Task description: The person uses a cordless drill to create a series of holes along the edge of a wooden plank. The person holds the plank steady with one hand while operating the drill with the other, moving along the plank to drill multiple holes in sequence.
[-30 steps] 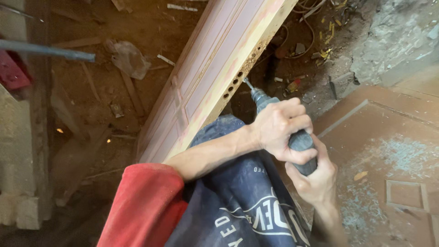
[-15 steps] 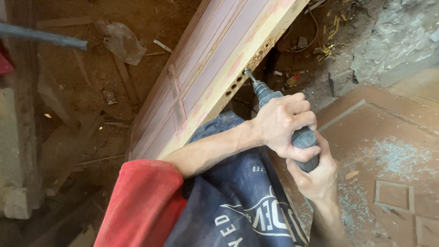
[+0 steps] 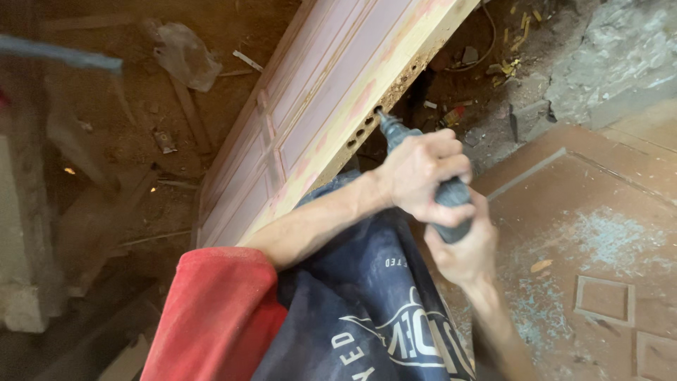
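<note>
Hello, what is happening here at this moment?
A person holds a power drill with both hands: the left hand around its body, the right hand lower on the handle. The bit meets the narrow edge of a pinkish wooden door beside a row of drilled holes. Another door panel lies to the right.

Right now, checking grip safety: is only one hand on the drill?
No, both the left hand and right hand grip the drill.

- Dirt floor [image 3: 141, 106], littered with wood scraps.
- Crumpled plastic sheet [image 3: 185, 55] near its top-left edge.
- Reddish panelled board [image 3: 606, 233] flat at the right edge, dusted with pale shavings.
- Grey rubble [image 3: 606, 56] in the top-right corner.
</note>
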